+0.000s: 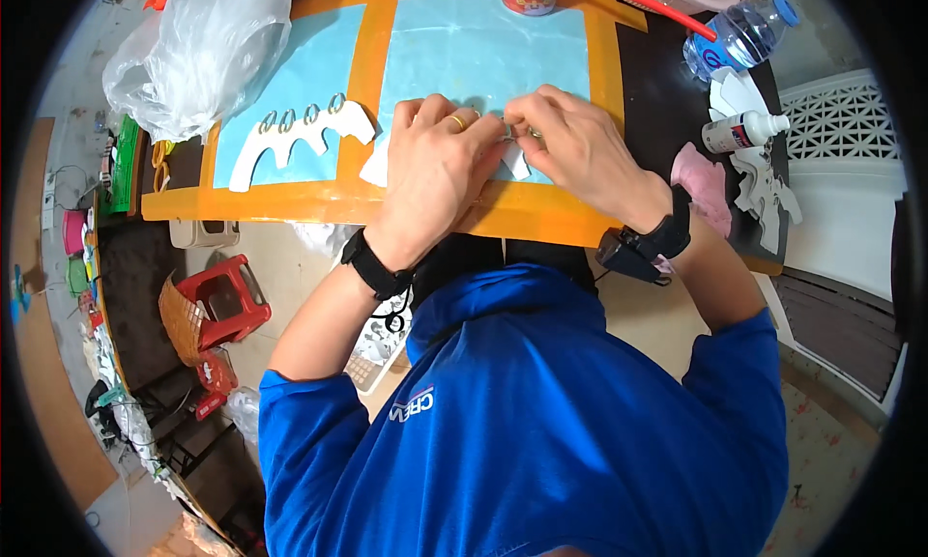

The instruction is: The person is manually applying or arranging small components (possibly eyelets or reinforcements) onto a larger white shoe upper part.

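Both hands are meeting over the board: I'm seeing my left hand [435, 175] curled narrow with its knuckles up and a ring showing, fingertips pressing a white cut-out piece [518, 161], and my right hand [572, 146] pinching tight at that same piece, thumb and fingers closing on something small and metallic that I cannot make out clearly. The white piece is sitting between the two hands, mostly hidden under the fingers, with a corner poking out just below the right fingertips.

Going big to small around the hands. Underneath them the orange board [406, 201] is spreading wide, and the hands are working on its right light-blue panel [483, 55]. Well off beyond the left hand a clear plastic bag [193, 55] is slumping over the board's far corner. Just left of the left hand a long white cut-out [304, 137] is lying on the left blue panel, carrying a row of small metal rings [300, 117] along its upper edge. Beyond the right hand a water bottle [739, 37] is lying tilted, and nearer that hand's right a small white glue bottle [744, 130] is lying beside more white paper shapes [768, 185].
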`<action>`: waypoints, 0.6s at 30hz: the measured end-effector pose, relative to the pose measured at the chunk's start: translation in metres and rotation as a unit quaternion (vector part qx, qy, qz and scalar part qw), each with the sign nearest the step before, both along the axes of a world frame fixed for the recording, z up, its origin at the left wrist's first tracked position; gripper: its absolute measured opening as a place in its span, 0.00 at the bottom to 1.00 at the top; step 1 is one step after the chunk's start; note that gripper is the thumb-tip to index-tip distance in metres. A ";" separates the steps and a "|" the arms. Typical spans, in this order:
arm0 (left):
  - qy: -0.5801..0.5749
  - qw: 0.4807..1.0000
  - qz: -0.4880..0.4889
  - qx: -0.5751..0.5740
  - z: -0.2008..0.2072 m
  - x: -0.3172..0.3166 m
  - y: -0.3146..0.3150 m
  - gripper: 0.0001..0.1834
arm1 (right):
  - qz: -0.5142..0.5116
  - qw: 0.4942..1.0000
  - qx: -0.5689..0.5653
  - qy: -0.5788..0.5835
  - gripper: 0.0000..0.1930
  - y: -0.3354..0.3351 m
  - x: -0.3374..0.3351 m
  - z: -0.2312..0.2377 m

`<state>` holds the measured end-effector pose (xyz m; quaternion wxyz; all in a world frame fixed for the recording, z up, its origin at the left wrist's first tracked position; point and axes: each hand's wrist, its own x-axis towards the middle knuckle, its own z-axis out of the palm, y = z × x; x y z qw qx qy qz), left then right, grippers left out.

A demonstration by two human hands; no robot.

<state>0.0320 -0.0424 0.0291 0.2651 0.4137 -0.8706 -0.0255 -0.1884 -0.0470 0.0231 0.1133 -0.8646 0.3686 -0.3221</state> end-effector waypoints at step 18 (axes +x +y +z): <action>-0.078 0.993 -0.004 -0.084 -0.007 -0.006 0.019 0.11 | 0.145 0.976 -0.147 0.068 0.09 -0.019 -0.012 0.003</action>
